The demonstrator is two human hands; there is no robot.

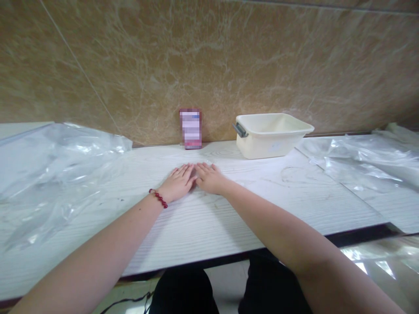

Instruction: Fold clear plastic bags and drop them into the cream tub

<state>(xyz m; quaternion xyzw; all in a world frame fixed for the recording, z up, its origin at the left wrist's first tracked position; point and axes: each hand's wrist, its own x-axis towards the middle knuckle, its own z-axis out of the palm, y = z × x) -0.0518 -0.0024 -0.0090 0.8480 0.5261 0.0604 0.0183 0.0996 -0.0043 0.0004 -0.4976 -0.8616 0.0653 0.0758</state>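
Note:
Side by side at the middle of the white wood-grain table (196,231), my left hand (178,181) and my right hand (208,179) lie palm down, thumbs close together. The fingers of both are stretched out flat, pointing at the wall. A small shiny, see-through patch shows just past my right fingertips; I cannot make out what it is, or whether anything lies under the palms. Red beads form a bracelet (158,198) on my left wrist. Beyond the hands a phone (190,129) leans upright on the wall, its screen blurred.
A cream plastic bin (262,144) with a grey handle stands at the back, right of the phone. Clear plastic sheeting (62,170) covers the table's left part, and more plastic sheeting (369,161) lies on the right. The marbled wall (157,65) closes off the back edge.

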